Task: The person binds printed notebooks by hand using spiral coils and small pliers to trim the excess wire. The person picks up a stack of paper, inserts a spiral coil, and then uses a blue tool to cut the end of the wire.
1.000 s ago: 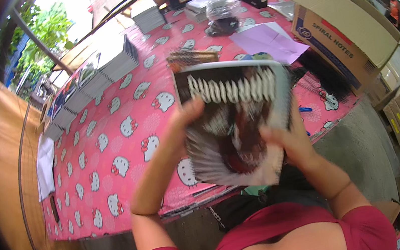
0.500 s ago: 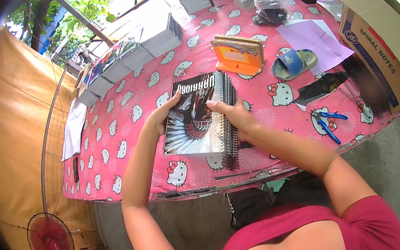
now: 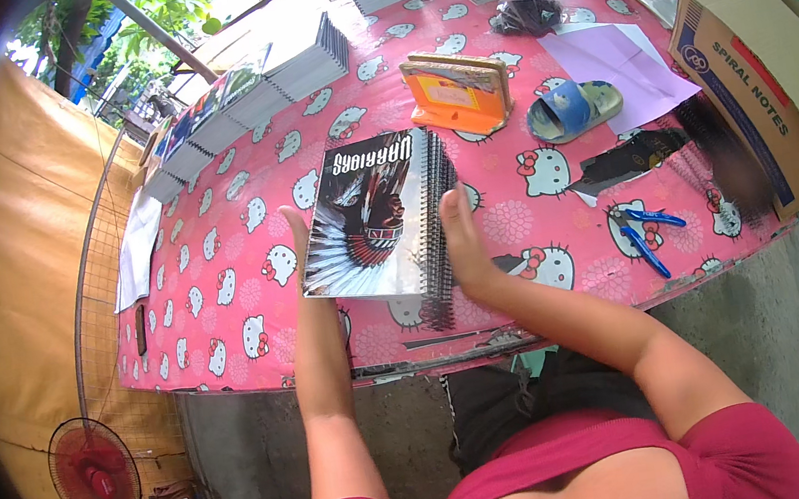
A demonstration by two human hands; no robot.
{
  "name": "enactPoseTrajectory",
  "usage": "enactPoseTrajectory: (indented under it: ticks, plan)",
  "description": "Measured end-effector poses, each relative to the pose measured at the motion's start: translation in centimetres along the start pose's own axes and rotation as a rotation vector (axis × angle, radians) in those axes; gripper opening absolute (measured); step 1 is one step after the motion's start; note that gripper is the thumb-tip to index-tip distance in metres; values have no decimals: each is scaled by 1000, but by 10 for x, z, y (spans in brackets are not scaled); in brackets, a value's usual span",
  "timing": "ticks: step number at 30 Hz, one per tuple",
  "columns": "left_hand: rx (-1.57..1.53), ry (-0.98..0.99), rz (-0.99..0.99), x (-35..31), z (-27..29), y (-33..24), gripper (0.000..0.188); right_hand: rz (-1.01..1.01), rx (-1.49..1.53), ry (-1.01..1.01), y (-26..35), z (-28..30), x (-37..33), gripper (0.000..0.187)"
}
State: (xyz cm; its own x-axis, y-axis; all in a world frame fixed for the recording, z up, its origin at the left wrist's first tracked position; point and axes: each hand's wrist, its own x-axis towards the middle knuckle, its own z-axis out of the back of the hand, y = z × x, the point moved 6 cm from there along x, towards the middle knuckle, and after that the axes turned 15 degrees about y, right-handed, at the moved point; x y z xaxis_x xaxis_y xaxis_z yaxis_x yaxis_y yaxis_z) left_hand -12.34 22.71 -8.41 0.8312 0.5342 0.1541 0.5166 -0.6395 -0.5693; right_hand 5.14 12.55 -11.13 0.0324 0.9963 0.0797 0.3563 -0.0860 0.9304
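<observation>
A stack of spiral notebooks (image 3: 370, 218) is between my hands near the table's front edge. Its top cover is dark, with a feathered headdress picture, and the wire bindings run along the right side. My left hand (image 3: 299, 243) is against the stack's left side, thumb pointing up; its other fingers are hidden behind the stack. On the opposite side, my right hand (image 3: 466, 246) presses against the bound edge, fingers upright and close together. Between them the hands clasp the stack. I cannot tell whether it touches the table.
Blue-handled pliers (image 3: 648, 235) lie at the right. Behind the stack are an orange stand (image 3: 455, 96), a blue slipper (image 3: 575, 110) and purple paper (image 3: 628, 68). A cardboard box (image 3: 754, 102) borders the right; rows of spiral notebooks (image 3: 240, 109) line the back left.
My thumbs have come off the top cover, and both hands have shifted to the stack's sides. The view has also shifted slightly.
</observation>
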Motion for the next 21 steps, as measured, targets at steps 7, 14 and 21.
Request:
enactPoseTrajectory:
  ticks: [7, 14, 21]
  plan:
    - [59, -53, -47, 1, 2, -12, 61, 49, -290, -123, -14, -8, 12, 97]
    - [389, -507, -532, -87, 15, -34, 59, 194, -1141, 192, 126, 75, -75, 86]
    - [685, -70, -762, -67, -229, 92, 21, -176, -1670, -54, 113, 223, -156, 84]
